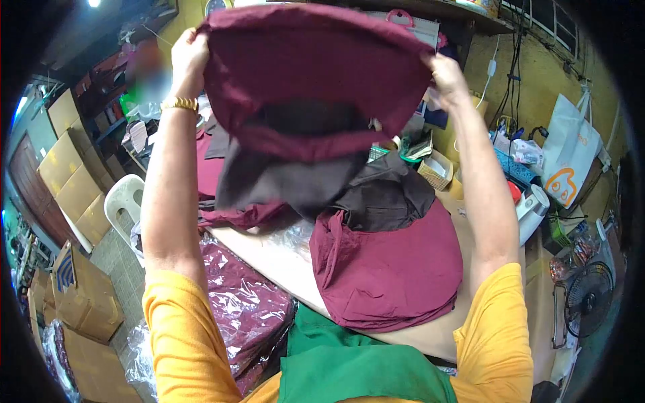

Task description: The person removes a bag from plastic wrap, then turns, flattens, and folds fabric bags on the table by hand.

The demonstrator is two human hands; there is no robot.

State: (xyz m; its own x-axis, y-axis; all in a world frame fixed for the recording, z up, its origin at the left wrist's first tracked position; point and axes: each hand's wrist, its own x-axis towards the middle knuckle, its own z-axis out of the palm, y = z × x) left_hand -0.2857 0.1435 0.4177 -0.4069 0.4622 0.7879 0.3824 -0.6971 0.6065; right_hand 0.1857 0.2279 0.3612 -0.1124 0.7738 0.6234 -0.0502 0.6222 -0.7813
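My left hand grips the upper left edge of a maroon and black garment, and my right hand grips its upper right edge. Both arms are raised, with the cloth stretched wide between them. Its black part hangs down, slightly blurred, above the table. A second maroon and black garment lies on the table below my right hand. More maroon cloth lies behind the hanging garment on the left.
Plastic-wrapped maroon cloth is at the table's left edge. A white chair and cardboard boxes stand left. A small basket sits at the table's back. A white bag hangs right, above a black fan.
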